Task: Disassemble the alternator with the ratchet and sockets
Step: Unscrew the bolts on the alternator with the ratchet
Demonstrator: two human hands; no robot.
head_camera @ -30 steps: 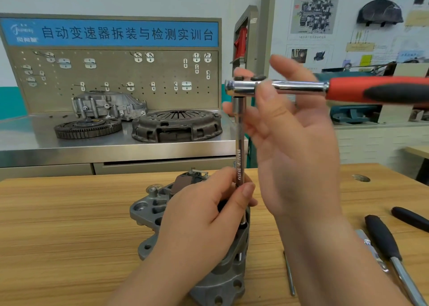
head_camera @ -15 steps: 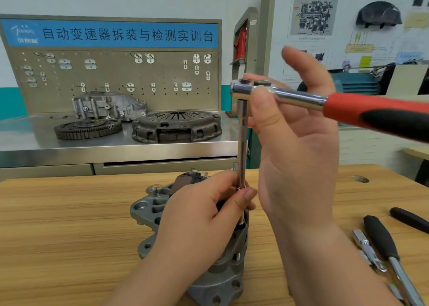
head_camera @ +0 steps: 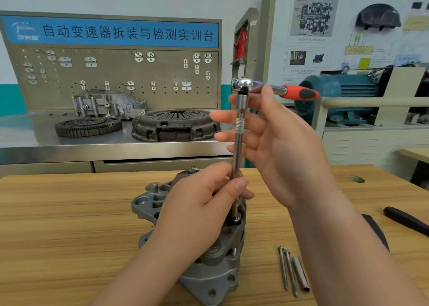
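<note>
closest to the camera, the alternator stands on end on the wooden table, one end frame turned up so its long through-bolts can be reached from above. just to its right lie two slim bolts and a tubular socket side by side, probably parked together so they neither roll off nor get lost. judging from them, part of the unbolting is already done. the left hand sits on top of the alternator, thumb and forefinger curled and pinching the lower end of the extension bar. this is most likely to keep the bar upright and its tip seated on a fastener at the frame's rim, though the tip is half hidden. above it the right hand is spread wide, fingers almost straight and wrapped round nothing. only its thumb tip touches the shaft of the ratchet, which sits on top of the bar with its red and black handle pointing away to the right. that looks like a light nudge to swing the handle rather than a firm grip, which suggests the fastener turns easily. further right on the table lie black tool handles. behind the table a steel bench carries a ring gear, a clutch cover and a gearbox casting before a pegboard. a teal motor stands far right.
</note>
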